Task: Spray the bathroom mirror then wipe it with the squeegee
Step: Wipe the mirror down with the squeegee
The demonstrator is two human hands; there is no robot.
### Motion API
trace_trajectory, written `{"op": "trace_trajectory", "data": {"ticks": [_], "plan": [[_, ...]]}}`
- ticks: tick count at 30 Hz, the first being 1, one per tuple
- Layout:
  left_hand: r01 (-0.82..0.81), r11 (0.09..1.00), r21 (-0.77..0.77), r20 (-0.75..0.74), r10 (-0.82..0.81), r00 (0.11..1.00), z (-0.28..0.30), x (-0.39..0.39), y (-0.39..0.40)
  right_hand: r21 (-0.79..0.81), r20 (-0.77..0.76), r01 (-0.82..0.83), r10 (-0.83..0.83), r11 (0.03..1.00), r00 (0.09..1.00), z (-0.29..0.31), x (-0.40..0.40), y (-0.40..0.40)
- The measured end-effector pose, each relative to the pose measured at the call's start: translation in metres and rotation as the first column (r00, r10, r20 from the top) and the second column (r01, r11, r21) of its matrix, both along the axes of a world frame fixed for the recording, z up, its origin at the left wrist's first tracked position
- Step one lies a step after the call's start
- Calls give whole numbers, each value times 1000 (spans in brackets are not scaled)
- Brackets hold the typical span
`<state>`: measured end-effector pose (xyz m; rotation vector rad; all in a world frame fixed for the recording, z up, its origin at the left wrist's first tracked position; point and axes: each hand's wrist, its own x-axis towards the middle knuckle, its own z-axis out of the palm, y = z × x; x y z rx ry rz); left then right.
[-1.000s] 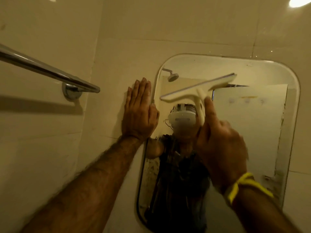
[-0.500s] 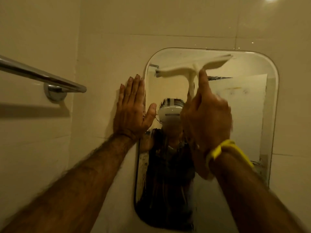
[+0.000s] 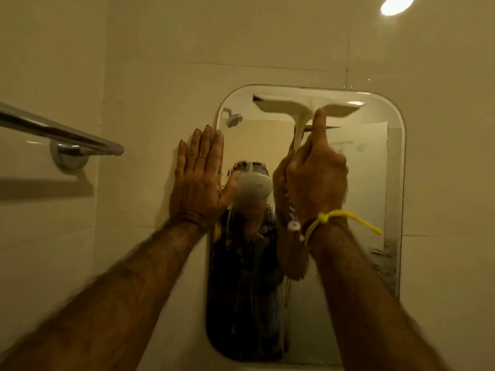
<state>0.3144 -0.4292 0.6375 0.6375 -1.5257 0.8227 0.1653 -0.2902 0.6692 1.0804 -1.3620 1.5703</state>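
Observation:
A rounded rectangular mirror (image 3: pixel 372 183) hangs on the tiled wall. My right hand (image 3: pixel 316 175) grips the handle of a white squeegee (image 3: pixel 289 106), thumb stretched up along it. The squeegee's blade lies level against the glass close to the mirror's top edge. A yellow band is tied round that wrist. My left hand (image 3: pixel 199 178) is pressed flat, fingers together and pointing up, on the wall at the mirror's left edge, its thumb over the glass. No spray bottle shows.
A chrome towel rail (image 3: pixel 61 132) juts out from the left wall at hand height. The mirror reflects a person in a dark shirt and a shower head. Worn patches mark the mirror's lower right edge. A ceiling light glares at the top right.
My right hand has lifted the squeegee from the middle of the mirror up to its top edge and levelled the blade. My left hand has stayed flat on the wall.

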Motion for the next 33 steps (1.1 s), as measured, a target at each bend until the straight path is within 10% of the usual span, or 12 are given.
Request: {"op": "trace_trajectory", "data": {"ticks": [5, 11, 33], "plan": [[44, 997, -68, 49, -41, 998, -1, -1, 0, 43, -28, -28, 29, 999, 999, -63, 8, 2], [25, 994, -107, 102, -14, 995, -2, 0, -7, -34, 86, 24, -21, 999, 996, 16, -23, 12], [111, 989, -95, 89, -103, 991, -2, -1, -11, -158, 258, 62, -19, 986, 966, 21, -76, 27]]}}
